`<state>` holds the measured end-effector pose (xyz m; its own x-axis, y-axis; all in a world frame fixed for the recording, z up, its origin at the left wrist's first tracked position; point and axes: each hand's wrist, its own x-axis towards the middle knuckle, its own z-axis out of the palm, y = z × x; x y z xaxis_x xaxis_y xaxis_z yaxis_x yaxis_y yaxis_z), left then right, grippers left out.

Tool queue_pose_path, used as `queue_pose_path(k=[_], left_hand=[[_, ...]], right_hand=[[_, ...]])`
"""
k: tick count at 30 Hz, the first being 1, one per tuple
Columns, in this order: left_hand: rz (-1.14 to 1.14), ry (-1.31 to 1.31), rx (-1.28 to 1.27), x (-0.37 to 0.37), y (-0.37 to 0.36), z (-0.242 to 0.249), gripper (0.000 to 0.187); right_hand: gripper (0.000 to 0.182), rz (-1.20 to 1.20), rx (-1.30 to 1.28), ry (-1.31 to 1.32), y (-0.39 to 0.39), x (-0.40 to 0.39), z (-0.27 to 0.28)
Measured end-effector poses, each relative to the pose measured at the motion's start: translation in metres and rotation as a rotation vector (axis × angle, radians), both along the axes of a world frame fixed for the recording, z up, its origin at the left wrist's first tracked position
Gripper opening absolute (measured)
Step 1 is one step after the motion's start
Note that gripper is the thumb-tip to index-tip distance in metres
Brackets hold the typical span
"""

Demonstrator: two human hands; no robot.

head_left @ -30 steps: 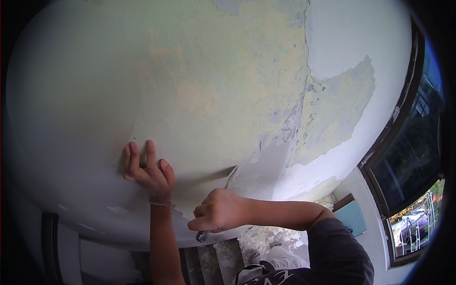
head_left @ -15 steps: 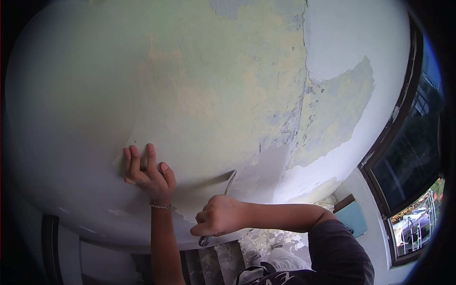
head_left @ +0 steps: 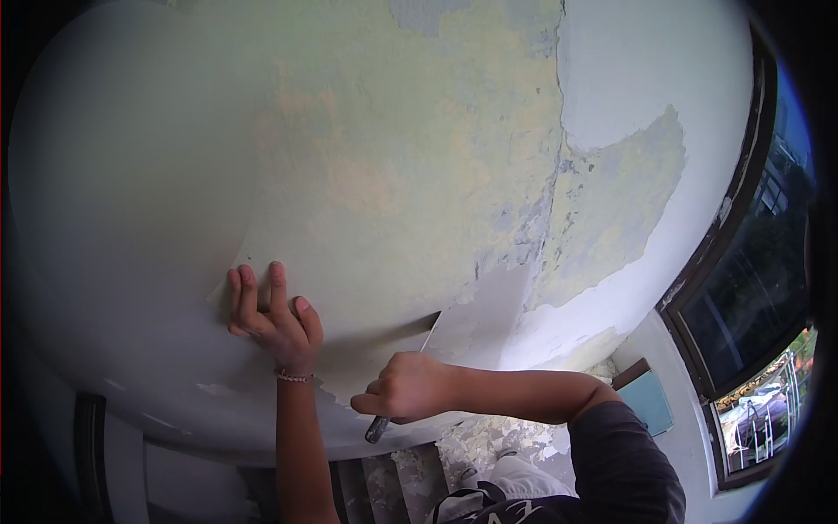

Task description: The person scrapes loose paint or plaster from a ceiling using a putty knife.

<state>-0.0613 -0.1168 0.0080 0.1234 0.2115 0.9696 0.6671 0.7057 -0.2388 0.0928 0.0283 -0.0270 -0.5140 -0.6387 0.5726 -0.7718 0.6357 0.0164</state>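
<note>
My left hand [head_left: 275,319] rests on the wall [head_left: 375,175] with its fingers spread and nothing held; a bracelet circles the wrist. To its right, my right hand [head_left: 408,386] is wrapped round the dark handle of a scraper [head_left: 377,429]. The thin blade points up and right, its tip near the edge of a grey bare patch [head_left: 480,319]. Around the hands the wall shows pale green and yellow old paint, with white coating at the left and right.
Stairs [head_left: 362,489] littered with paint flakes lie below. A light blue panel [head_left: 646,402] stands at the lower right, near a dark-framed window [head_left: 742,288]. A dark frame [head_left: 92,445] is at the lower left.
My right hand has moved up slightly, and the scraper has turned so that its blade appears thinner, its tip a little further right. My left hand has stayed nearly still.
</note>
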Motion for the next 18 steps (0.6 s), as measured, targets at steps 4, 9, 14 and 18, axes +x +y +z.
queue_pose_path(k=[4, 9, 14, 18], left_hand=[[0.008, 0.020, -0.017, -0.002, 0.000, 0.003, 0.042], [0.019, -0.002, -0.036, 0.002, 0.000, 0.003, 0.042], [0.023, -0.001, -0.048, 0.002, -0.002, 0.002, 0.042], [-0.012, 0.023, -0.002, -0.004, -0.002, -0.001, 0.042]], right_hand=[[0.022, 0.137, -0.050, 0.057, -0.020, 0.024, 0.017], [0.024, 0.047, 0.011, -0.069, -0.007, 0.001, 0.007], [0.021, 0.130, -0.122, -0.161, -0.013, 0.009, -0.006], [0.018, 0.051, 0.030, -0.239, -0.017, 0.006, -0.015]])
